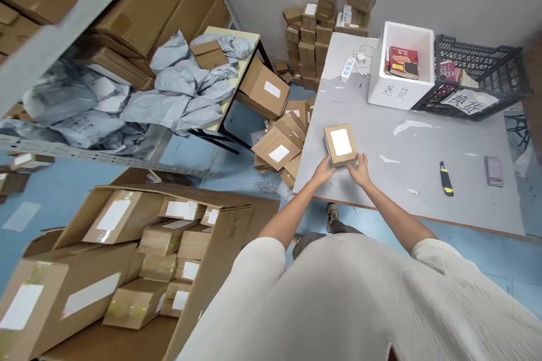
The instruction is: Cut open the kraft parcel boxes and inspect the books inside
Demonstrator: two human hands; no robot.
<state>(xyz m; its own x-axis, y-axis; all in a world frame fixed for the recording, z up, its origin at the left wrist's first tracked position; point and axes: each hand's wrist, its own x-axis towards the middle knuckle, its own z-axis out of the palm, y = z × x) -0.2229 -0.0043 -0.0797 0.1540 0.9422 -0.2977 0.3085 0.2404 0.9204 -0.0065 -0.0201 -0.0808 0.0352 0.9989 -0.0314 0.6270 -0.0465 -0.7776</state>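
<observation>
A small brown cardboard box [347,159] with a white label on top is at the near left part of the grey table [372,186]. My left hand [323,171] grips its near left corner, and my right hand [359,170] grips the near right corner. Whether the box rests on the tabletop or is slightly raised, I cannot tell. A black and yellow utility knife [446,179] lies on the table to the right of my right hand.
At the table's back stand a white foam box [393,93], a black crate [486,53] and a power strip [348,70]. A large open carton [228,220] full of boxes sits at left. Grey parcels [178,76] cover a side table, and boxes [282,149] are heaped on the floor.
</observation>
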